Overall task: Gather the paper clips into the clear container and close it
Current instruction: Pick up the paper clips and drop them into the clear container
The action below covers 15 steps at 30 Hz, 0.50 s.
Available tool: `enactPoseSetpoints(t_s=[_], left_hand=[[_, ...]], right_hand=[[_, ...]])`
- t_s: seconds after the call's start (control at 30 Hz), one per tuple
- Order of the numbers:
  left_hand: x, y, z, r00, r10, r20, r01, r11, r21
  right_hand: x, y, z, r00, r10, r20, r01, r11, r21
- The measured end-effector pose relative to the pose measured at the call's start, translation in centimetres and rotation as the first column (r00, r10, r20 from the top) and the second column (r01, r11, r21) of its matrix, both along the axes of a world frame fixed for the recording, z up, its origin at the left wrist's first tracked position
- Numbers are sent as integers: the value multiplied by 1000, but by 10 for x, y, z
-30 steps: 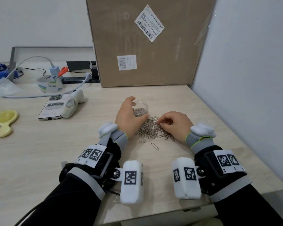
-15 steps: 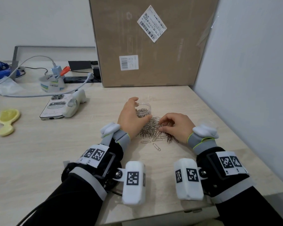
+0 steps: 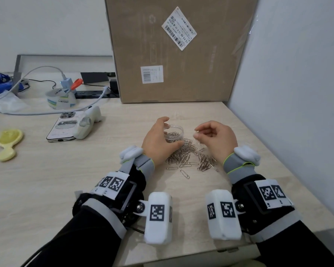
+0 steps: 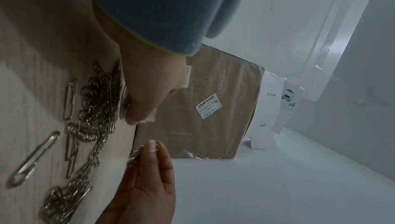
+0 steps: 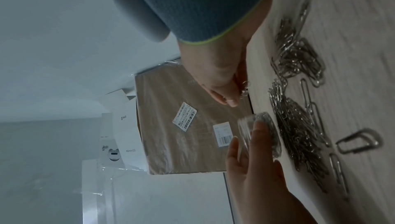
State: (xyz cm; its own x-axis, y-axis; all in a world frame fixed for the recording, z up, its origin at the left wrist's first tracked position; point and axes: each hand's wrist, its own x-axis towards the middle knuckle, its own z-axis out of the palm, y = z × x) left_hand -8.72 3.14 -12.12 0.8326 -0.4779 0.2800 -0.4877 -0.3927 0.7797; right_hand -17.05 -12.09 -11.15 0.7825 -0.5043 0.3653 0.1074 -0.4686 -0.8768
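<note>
A small round clear container [image 3: 174, 134] stands open on the light wood table [image 3: 46, 189], with several paper clips inside. My left hand [image 3: 162, 136] curls around its left side, thumb at the front, and holds it steady. A pile of silver paper clips [image 3: 187, 155] lies just in front of the container, with a few loose ones nearer me. My right hand [image 3: 198, 134] is raised above the pile, right of the container, pinching a small bunch of clips between thumb and fingers. The right wrist view shows that pinch [image 5: 243, 86] and the container [image 5: 254, 126].
A large cardboard box [image 3: 177, 54] stands against the back wall behind the container. The white wall [image 3: 297, 93] runs close along the right. At the left lie a phone [image 3: 63, 128], a white device [image 3: 89, 120], a tape roll [image 3: 60, 99] and a yellow object [image 3: 8, 143].
My right hand has lifted off the pile with a pinch of clips and moved up beside the container. The left hand has stayed around the container.
</note>
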Motion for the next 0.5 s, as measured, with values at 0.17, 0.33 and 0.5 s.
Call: enactPoseSetpoints(t_s=[0.17, 0.33, 0.5], left_hand=[[-11, -3, 2, 981, -183, -65, 186, 982, 32], [-18, -6, 4, 971, -230, -67, 234, 970, 63], [-15, -7, 0, 985, -157, -68, 160, 986, 41]], right_hand=[[-3, 8, 10, 986, 39, 161, -59, 991, 120], [-4, 15, 9, 984, 94, 151, -108, 990, 89], [-4, 10, 8, 995, 29, 92, -33, 999, 37]])
